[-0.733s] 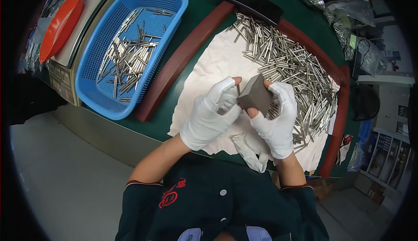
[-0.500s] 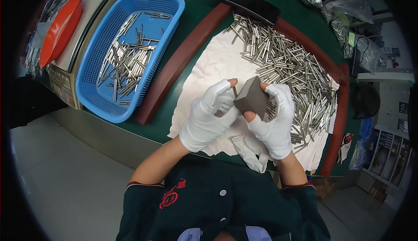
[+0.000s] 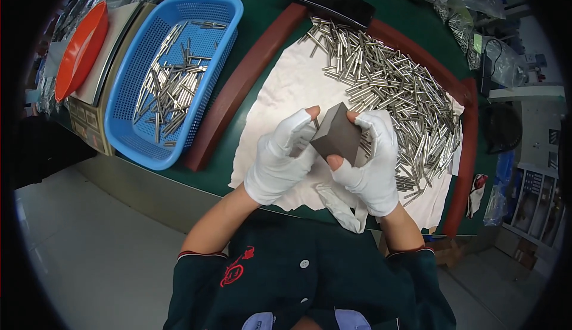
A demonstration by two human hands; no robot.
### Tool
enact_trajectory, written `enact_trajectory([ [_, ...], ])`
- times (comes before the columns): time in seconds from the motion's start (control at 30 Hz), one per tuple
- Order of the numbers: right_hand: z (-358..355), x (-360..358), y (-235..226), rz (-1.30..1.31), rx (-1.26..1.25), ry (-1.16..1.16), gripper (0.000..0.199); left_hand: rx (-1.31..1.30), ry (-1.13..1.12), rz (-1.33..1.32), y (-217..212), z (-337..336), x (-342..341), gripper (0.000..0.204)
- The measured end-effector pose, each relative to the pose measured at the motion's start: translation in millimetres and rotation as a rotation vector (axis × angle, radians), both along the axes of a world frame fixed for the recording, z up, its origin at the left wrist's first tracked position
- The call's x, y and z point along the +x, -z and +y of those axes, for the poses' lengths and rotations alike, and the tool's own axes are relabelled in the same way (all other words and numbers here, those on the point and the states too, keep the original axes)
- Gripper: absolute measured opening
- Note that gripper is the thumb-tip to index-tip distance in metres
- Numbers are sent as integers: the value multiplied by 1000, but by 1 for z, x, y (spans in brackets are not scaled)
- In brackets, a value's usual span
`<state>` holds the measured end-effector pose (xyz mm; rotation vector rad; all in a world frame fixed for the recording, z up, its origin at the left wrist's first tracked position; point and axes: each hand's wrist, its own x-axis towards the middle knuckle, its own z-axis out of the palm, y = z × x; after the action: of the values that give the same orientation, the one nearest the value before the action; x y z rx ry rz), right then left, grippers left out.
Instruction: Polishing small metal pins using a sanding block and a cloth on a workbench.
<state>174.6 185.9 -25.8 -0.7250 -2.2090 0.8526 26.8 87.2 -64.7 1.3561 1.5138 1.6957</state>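
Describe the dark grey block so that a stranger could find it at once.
Start at the white cloth on the green table. Above it, two white-gloved hands hold a dark grey rectangular block. It is matte and boxy, unlike the shiny thin metal rods nearby.

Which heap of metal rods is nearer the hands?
The heap of metal rods on the white cloth, right beside the right hand; the other rods lie in the blue basket, farther left.

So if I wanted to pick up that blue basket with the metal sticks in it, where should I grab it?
Probably by the rim of the blue basket, one hand on each short end, coming from above. Its mesh walls flare out to a thicker lip, which gives fingers something to hook under. The metal rods lie loose inside, so lifting both ends level should keep them from sliding to one side.
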Motion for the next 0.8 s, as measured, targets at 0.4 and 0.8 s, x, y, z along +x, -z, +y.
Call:
enact_trajectory([
  [0.4,10,4,-1,-8,-38,96,57,-276,70,-362,-18,6,1,63],
  [0.8,7,4,2,7,-17,36,57,-159,161,-257,-4,3,2,56],
])
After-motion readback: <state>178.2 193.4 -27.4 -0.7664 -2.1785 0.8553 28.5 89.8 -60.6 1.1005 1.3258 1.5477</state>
